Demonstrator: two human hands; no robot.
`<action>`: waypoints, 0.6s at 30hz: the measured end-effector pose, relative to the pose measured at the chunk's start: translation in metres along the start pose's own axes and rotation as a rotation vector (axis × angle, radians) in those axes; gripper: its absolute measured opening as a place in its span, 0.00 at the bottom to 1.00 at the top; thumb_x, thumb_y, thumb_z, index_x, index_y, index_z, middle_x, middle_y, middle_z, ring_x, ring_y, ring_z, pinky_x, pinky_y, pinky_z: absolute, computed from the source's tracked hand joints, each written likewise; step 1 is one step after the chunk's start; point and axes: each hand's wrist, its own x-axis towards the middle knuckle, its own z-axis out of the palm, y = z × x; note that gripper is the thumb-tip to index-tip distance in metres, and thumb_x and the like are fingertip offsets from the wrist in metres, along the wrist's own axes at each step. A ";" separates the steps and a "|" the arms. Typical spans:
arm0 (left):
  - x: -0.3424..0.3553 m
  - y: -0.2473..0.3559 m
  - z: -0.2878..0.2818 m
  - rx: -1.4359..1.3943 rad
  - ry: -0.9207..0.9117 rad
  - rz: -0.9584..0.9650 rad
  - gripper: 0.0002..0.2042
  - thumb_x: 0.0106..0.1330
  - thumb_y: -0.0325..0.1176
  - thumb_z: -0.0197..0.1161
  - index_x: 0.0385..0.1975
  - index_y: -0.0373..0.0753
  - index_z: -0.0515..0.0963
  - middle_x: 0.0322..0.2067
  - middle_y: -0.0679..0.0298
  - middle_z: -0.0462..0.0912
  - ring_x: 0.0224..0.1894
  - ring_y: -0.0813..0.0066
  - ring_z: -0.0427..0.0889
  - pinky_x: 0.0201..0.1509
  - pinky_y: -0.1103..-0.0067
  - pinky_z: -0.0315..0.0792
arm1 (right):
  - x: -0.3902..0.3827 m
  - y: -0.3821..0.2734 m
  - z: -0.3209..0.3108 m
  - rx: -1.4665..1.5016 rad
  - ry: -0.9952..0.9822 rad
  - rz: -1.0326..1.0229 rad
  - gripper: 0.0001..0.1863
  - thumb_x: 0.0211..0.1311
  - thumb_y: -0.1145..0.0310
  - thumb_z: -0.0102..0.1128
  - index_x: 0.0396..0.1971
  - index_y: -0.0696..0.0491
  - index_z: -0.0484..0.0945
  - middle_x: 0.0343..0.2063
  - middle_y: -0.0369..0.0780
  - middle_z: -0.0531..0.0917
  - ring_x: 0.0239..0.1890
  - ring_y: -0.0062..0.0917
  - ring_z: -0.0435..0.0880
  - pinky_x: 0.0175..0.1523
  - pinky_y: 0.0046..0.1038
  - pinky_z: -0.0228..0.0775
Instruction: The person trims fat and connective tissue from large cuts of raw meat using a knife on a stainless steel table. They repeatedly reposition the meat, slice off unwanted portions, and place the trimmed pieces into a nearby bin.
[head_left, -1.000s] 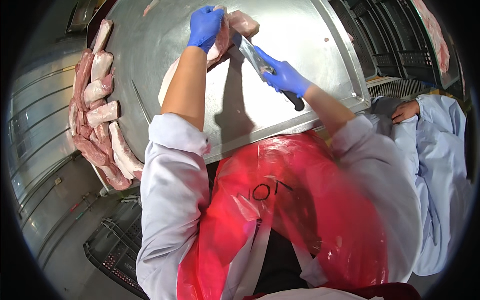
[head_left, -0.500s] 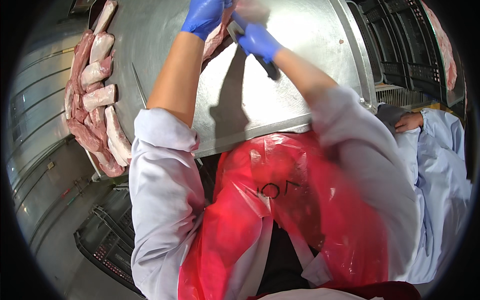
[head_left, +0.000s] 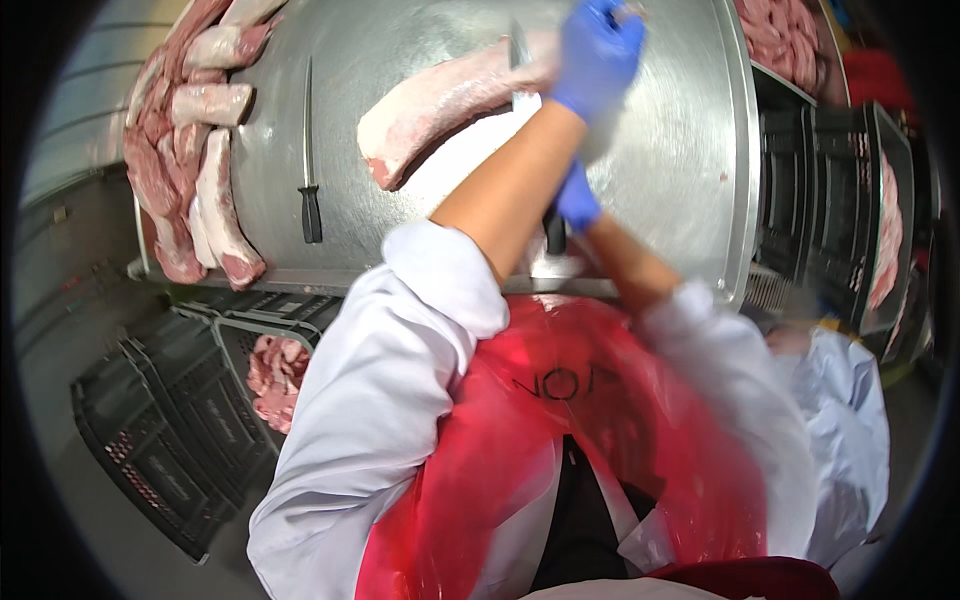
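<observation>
My gloved left hand (head_left: 600, 55) is closed on a bit of meat at the top, its forearm crossing over my right arm. Below it, my gloved right hand (head_left: 576, 195) grips the black handle of a knife (head_left: 556, 231), partly hidden by the left forearm; the blade reaches up to a long pale pork piece (head_left: 430, 115) on the steel tray (head_left: 680, 150). A sharpening steel (head_left: 310, 205) with a black handle lies left of that piece. Several more meat pieces (head_left: 215, 105) are piled along the tray's left edge.
Dark crates (head_left: 150, 440) stand at the lower left, one holding meat pieces (head_left: 280, 380). More crates (head_left: 815, 210) stand at the right, and a container of meat (head_left: 778, 40) is at the upper right. A co-worker's pale sleeve (head_left: 845, 430) shows at the lower right.
My left hand has moved rightward, its forearm now crossing the right one. My right hand is lower. The long piece now lies exposed left of the hands. The view has shifted, showing more crates.
</observation>
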 end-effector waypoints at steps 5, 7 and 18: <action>-0.019 -0.007 0.034 -0.120 0.065 0.225 0.03 0.68 0.25 0.59 0.33 0.32 0.76 0.20 0.69 0.76 0.21 0.89 0.71 0.25 0.86 0.67 | 0.044 -0.048 -0.036 0.363 -0.147 0.586 0.18 0.73 0.64 0.55 0.56 0.54 0.66 0.25 0.38 0.81 0.21 0.19 0.77 0.28 0.22 0.72; -0.014 -0.006 0.037 -0.207 0.106 0.167 0.03 0.67 0.24 0.59 0.32 0.32 0.76 0.19 0.71 0.74 0.21 0.90 0.69 0.24 0.86 0.65 | 0.044 -0.062 -0.043 0.589 -0.148 0.731 0.25 0.73 0.65 0.55 0.63 0.53 0.59 0.24 0.37 0.80 0.20 0.18 0.76 0.27 0.22 0.71; -0.025 0.032 0.029 -0.247 0.133 0.248 0.03 0.64 0.24 0.59 0.29 0.32 0.75 0.20 0.65 0.75 0.21 0.80 0.72 0.25 0.80 0.68 | 0.005 -0.083 -0.004 0.356 -0.248 0.516 0.37 0.71 0.68 0.52 0.75 0.50 0.46 0.26 0.39 0.81 0.19 0.20 0.78 0.24 0.26 0.74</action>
